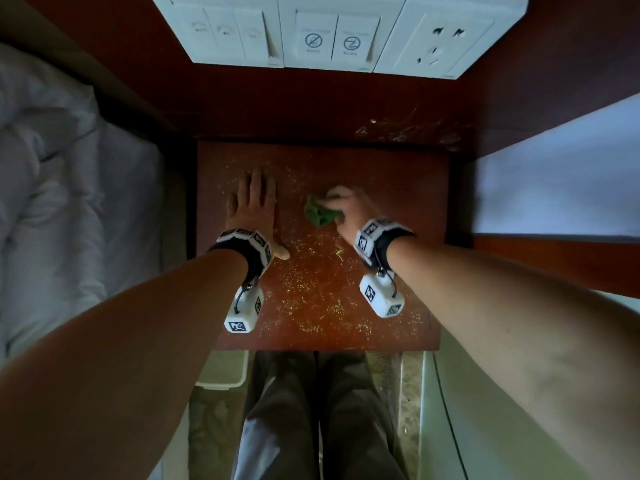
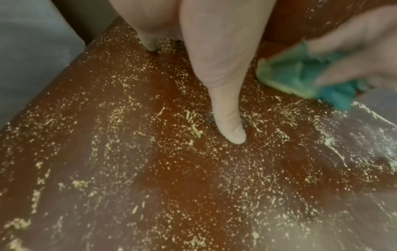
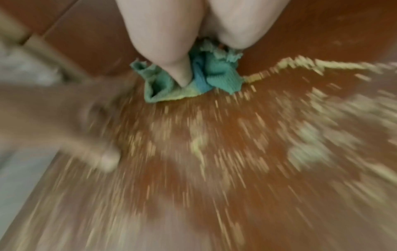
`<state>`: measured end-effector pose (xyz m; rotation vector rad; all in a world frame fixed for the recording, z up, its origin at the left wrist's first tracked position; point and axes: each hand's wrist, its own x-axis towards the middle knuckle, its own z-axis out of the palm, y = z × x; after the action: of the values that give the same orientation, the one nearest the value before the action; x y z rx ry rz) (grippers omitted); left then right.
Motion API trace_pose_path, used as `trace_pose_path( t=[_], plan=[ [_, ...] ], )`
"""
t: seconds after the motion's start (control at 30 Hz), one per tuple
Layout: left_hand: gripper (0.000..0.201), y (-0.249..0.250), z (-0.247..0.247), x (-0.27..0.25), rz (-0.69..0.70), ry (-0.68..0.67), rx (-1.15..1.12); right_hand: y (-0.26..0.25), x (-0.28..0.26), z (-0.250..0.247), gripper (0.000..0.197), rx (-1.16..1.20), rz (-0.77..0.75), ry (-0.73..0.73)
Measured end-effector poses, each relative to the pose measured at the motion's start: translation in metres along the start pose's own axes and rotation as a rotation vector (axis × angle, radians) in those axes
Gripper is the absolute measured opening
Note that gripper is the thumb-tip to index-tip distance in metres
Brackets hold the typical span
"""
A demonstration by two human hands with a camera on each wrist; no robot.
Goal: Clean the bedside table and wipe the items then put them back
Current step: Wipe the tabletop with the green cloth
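The left hand (image 1: 251,206) lay flat, fingers straight, on the bedside table (image 1: 398,168); to its right, the right hand (image 1: 346,207) clutched a bunched green cloth (image 1: 318,213) against the crumb-strewn top.

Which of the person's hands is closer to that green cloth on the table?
The right hand: its fingers grip the green cloth and press it onto the table. The left hand lies flat on the table, apart from the cloth, on its left.
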<state>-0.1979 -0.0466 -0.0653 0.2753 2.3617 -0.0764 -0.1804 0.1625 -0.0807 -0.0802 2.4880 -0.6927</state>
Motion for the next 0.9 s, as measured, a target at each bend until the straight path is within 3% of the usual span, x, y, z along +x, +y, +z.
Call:
trace_pose_path(
  t=[0.07, 0.13, 0.2, 0.27, 0.33, 0.43, 0.67, 0.9],
  plan=[
    [0.156, 0.0, 0.0, 0.0, -0.007, 0.002, -0.011, 0.001, -0.01, 0.005, 0.055, -0.006, -0.02, -0.122],
    [0.155, 0.0, 0.0, 0.0, -0.01, -0.002, -0.013, 0.0, -0.012, -0.001, 0.048, 0.154, 0.075, -0.078],
    [0.155, 0.0, 0.001, 0.001, -0.005, -0.002, -0.014, 0.003, -0.009, -0.012, 0.045, 0.302, 0.217, 0.174],
    [0.155, -0.001, 0.003, 0.002, 0.001, 0.01, -0.019, 0.012, -0.004, -0.024, 0.05, 0.286, 0.333, 0.449],
    [0.155, -0.003, 0.004, 0.002, 0.007, 0.015, -0.026, 0.023, 0.004, -0.028, 0.05, 0.246, 0.442, 0.538],
    [0.155, -0.002, 0.005, 0.003, 0.01, 0.016, -0.033, 0.022, 0.019, -0.026, 0.052, 0.133, 0.447, 0.46],
    [0.156, -0.003, 0.003, 0.003, 0.02, 0.03, -0.05, -0.015, 0.049, -0.021, 0.049, 0.014, 0.215, 0.342],
    [0.155, -0.001, 0.001, 0.003, 0.022, 0.004, -0.044, -0.033, 0.042, -0.009, 0.057, 0.022, 0.014, 0.193]
  ],
)
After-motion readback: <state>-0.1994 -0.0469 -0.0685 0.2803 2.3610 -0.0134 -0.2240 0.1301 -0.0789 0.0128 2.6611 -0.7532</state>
